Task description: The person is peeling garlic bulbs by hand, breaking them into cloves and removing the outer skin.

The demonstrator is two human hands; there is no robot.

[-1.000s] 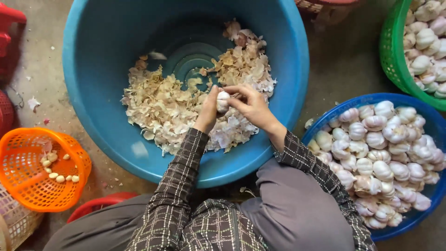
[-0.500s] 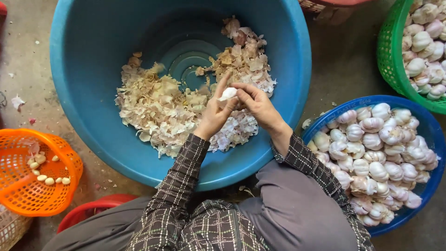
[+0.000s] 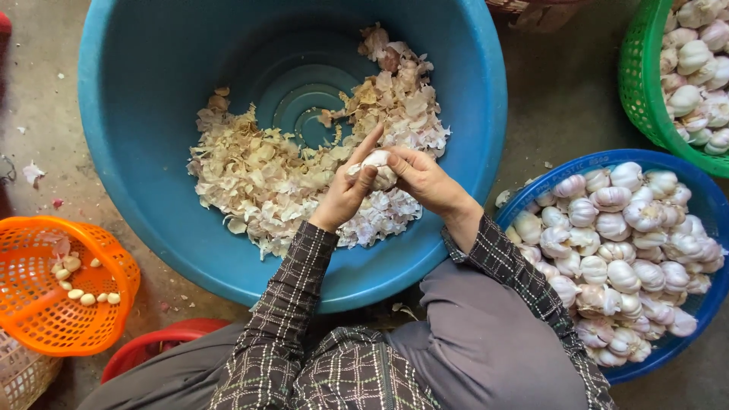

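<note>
Both my hands meet over a big blue tub and hold one white garlic bulb between them. My left hand grips the bulb from below with its thumb on the skin and the forefinger stretched out. My right hand cups the bulb from the right side. A thick layer of papery garlic skins covers the tub's floor under and around my hands.
A blue basket of whole garlic bulbs sits at my right. A green basket with more bulbs stands at the upper right. At my left is an orange basket with several peeled cloves. A red rim shows by my knee.
My hands turned the bulb and shifted slightly right over the tub. The left forefinger has stretched out. The camera view drifted a little.
</note>
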